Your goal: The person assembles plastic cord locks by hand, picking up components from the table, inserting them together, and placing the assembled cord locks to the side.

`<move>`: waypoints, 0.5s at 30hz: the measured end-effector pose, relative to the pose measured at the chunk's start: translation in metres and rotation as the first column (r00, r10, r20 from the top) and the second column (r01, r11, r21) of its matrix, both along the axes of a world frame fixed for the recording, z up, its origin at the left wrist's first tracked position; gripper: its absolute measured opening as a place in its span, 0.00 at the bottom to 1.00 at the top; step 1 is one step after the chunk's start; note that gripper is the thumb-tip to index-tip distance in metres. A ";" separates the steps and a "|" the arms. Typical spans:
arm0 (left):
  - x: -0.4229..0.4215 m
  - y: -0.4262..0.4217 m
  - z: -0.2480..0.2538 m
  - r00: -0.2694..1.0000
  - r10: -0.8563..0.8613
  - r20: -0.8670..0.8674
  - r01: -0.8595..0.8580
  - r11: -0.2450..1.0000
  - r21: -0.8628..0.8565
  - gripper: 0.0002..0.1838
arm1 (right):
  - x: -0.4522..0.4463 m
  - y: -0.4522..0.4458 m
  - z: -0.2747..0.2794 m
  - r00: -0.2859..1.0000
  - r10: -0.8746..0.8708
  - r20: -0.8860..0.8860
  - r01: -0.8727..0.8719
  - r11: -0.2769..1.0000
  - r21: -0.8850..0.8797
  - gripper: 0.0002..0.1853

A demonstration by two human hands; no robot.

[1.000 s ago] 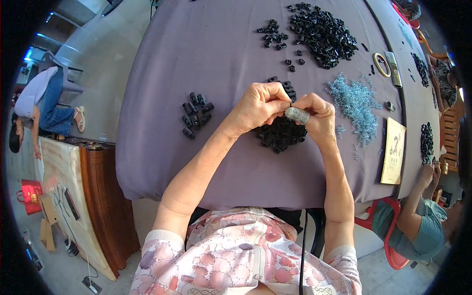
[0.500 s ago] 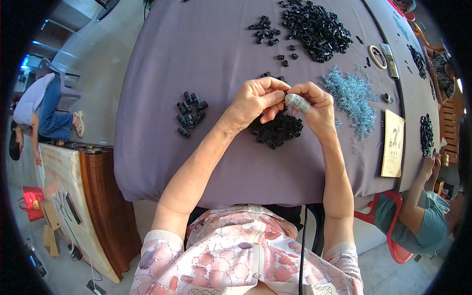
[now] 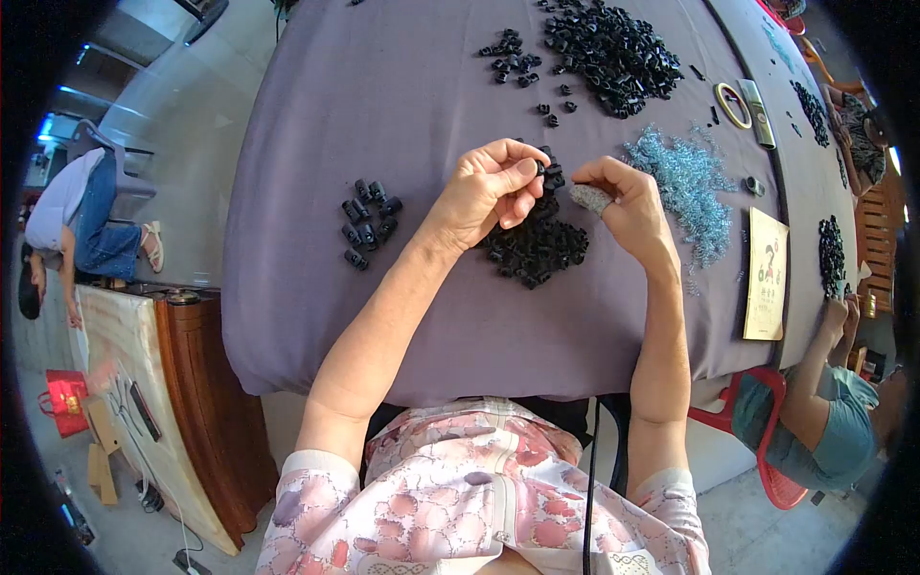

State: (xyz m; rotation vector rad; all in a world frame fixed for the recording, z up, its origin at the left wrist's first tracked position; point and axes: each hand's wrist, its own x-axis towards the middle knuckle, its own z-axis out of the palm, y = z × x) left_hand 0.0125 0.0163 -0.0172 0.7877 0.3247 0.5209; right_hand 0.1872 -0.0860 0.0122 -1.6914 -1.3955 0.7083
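Above the purple cloth [image 3: 460, 335], my left hand [image 3: 494, 190] pinches a small black part [image 3: 540, 168] between thumb and forefinger. My right hand [image 3: 623, 206], a pale speckled covering [image 3: 590, 198] on one finger, is a little to its right, apart from it. Its thumb and fingers are close together; whether they hold anything is too small to tell. Below and between the hands lies a pile of small black parts [image 3: 539, 251]. Blue, springlike pieces [image 3: 688, 187] are heaped right of my right hand. A group of black cylinders [image 3: 367, 225] lies to the left.
A large black pile [image 3: 613, 57] is at the back. Near the right side lie a tape ring [image 3: 733, 105], a green-and-white box [image 3: 757, 113] and a booklet [image 3: 766, 276]. A person in teal [image 3: 829, 431] sits at right; another person [image 3: 77, 216] bends over at far left.
My hands, together before, have come apart, the right moving rightward. The black part remains in my left hand. The view has shifted slightly.
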 end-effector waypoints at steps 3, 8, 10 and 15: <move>-0.001 0.003 -0.002 0.999 0.025 0.027 -0.023 0.999 -0.045 0.07 | 0.000 0.000 0.009 0.972 0.042 0.229 -0.037 0.999 -0.026 0.14; -0.002 0.005 -0.003 0.998 0.045 0.032 -0.043 0.998 -0.051 0.07 | 0.001 -0.004 0.014 0.953 0.075 0.292 -0.083 0.996 0.016 0.13; -0.002 0.004 -0.003 0.999 0.047 0.026 -0.046 0.997 -0.054 0.08 | 0.010 -0.007 0.013 0.961 0.130 0.245 -0.123 0.991 -0.045 0.13; -0.001 0.005 -0.003 0.999 0.046 0.017 -0.045 0.997 -0.065 0.08 | 0.011 -0.013 0.028 0.950 0.258 0.176 -0.188 0.923 -0.335 0.11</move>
